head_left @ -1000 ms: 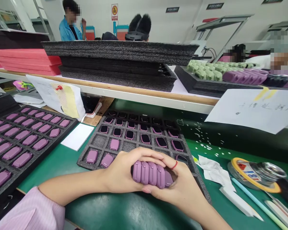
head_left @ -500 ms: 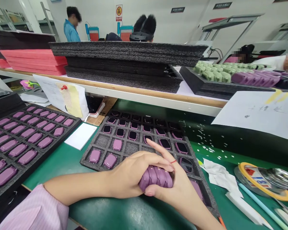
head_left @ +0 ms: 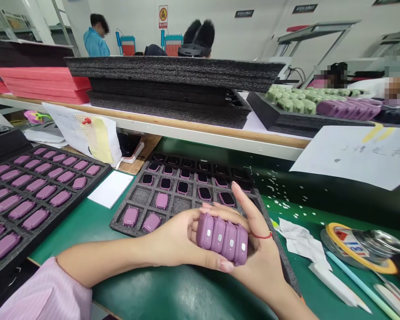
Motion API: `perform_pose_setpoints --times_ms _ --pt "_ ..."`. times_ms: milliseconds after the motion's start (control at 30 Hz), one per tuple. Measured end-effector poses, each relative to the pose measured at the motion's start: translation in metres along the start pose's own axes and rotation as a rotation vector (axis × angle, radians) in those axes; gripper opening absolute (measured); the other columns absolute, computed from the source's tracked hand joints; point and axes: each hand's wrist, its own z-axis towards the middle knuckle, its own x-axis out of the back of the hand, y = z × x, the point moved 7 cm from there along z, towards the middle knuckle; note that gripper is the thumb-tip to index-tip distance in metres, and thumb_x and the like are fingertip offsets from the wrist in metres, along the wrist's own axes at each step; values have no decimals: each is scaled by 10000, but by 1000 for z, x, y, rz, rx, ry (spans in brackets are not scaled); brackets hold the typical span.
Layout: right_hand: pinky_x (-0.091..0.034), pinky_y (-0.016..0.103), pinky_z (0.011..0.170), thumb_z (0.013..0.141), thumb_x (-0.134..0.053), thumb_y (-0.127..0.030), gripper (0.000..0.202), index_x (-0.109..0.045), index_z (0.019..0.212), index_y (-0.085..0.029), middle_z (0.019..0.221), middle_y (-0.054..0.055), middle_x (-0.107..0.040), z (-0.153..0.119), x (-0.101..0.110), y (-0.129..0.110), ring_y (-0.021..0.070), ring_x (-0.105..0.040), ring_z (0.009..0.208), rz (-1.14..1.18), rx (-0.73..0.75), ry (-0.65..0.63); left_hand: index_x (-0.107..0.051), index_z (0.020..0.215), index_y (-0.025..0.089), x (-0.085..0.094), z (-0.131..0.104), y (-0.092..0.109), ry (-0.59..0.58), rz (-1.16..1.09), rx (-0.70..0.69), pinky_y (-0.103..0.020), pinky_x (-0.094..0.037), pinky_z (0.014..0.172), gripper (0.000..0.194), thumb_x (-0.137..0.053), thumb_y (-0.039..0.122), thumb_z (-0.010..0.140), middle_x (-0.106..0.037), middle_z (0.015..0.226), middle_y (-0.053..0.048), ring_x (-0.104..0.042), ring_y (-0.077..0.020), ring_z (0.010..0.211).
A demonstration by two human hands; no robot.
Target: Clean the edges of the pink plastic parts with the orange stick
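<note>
A row of several purple watch casings (head_left: pixel 222 237) stands on edge between my two hands, just above the near edge of the grey foam tray (head_left: pixel 138 196). My left hand (head_left: pixel 176 242) cups the row from the left and below. My right hand (head_left: pixel 260 249) backs it from the right, index finger pointing up and a red thread around the finger. The tray holds purple watches with dark screens (head_left: pixel 205 193) in its far rows and three casings lying back-up (head_left: pixel 146 218) at its near left.
A black foam tray of purple casings (head_left: pixel 30 200) lies at left. White card (head_left: pixel 110 189), crumpled paper (head_left: pixel 296 235), tape roll (head_left: pixel 360 246) and pens at right. Stacked foam sheets (head_left: pixel 173 89) fill the shelf above. Other people work behind the shelf.
My hands have lifted and turned the row of casings, so their backs with white dots now face me. My right fingers opened upward and my left hand slid from over the row to under it.
</note>
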Motion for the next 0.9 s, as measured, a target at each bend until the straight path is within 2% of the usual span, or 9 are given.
perform_pose_setpoints --times_ms 67,233,367,433,533,667,767,833,900 --pt "-543 449 1066 761 -835 -359 852 -405 1496 -372 1595 64 -385 1 -1 1 277 -683 1161 -20 30 -20 -661 1102 158 2 3 -1 10 7 17 -376 -525 995 482 -882 212 677 -729 1054 -59 -697 -229 1057" --pt "-541 416 1066 721 -864 -318 827 -477 1451 -361 1600 65 -376 -3 -1 11 276 -667 1188 -22 -7 -38 -701 1055 163 4 4 -3 32 4 24 -345 -541 960 438 -886 180 658 -747 1006 -29 -713 -194 979" --pt "-572 413 1015 717 -862 -307 1048 -252 1568 -329 1414 95 -608 -5 -4 19 268 -699 1131 72 -106 -66 -704 1063 175 7 5 -5 48 -7 25 -373 -549 957 460 -890 170 642 -760 990 -27 -720 -217 984" --pt "-590 411 981 722 -856 -297 1068 -217 1578 -304 1271 80 -708 -4 -5 21 265 -712 1105 113 -140 -81 -697 1073 181 8 6 -8 55 -22 35 -377 -552 950 484 -898 179 633 -758 1002 -31 -716 -226 1001" --pt "-580 413 992 711 -860 -275 1068 -227 1571 -313 1219 56 -734 -3 -6 23 260 -703 1124 128 -154 -89 -680 1071 180 11 6 -10 73 -10 15 -380 -552 927 498 -905 194 627 -740 1001 -38 -703 -231 1000" --pt "-544 433 1036 757 -821 -296 979 -261 1560 -316 1291 72 -694 -6 -17 28 269 -652 1215 130 -152 -117 -642 1079 176 15 9 -11 148 97 -71 -370 -537 887 564 -921 205 590 -690 1026 -44 -662 -236 995" --pt "-501 471 1074 785 -786 -336 1006 -183 1588 -280 1317 109 -670 -8 -24 28 281 -596 1286 63 -147 -178 -631 1024 156 22 11 -20 246 140 -46 -361 -526 839 567 -934 236 551 -667 963 -40 -646 -230 932" --pt "-453 499 1114 752 -807 -406 1060 -177 1593 -266 1443 138 -566 -11 -18 26 302 -510 1369 -69 -160 -268 -620 964 148 25 12 -32 266 109 14 -369 -522 831 519 -928 249 559 -665 901 -31 -651 -221 883" --pt "-409 511 1146 774 -754 -527 942 -305 1560 -264 1548 124 -449 -16 2 27 317 -444 1418 -207 -203 -377 -601 975 149 29 10 -45 267 60 69 -407 -521 876 549 -931 247 548 -684 918 -45 -675 -239 903"
